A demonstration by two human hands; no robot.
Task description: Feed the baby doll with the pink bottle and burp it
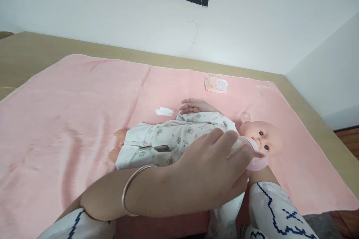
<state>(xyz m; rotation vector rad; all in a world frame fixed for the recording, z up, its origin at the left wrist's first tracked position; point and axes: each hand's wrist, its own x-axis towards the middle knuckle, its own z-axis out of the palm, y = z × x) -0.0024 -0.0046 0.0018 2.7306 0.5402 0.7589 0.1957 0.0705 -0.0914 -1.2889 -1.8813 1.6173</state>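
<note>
A baby doll (174, 138) in a white printed outfit lies on its back across the middle, its head (269, 138) to the right and its feet to the left. My left hand (213, 164), with a bangle at the wrist, is closed around a baby bottle (254, 153) with a pink collar and handle. The bottle's tip end is at the doll's mouth. My right forearm passes beneath the doll near its neck. Beyond the doll's far sleeve, my right hand (196, 106) emerges with fingers stretched out, partly hidden by the doll.
A pink blanket (84, 101) covers most of the wooden table (33, 50). On it lie a small folded white tissue (164, 111) and a clear and white packet (215, 83). A white wall rises behind the table.
</note>
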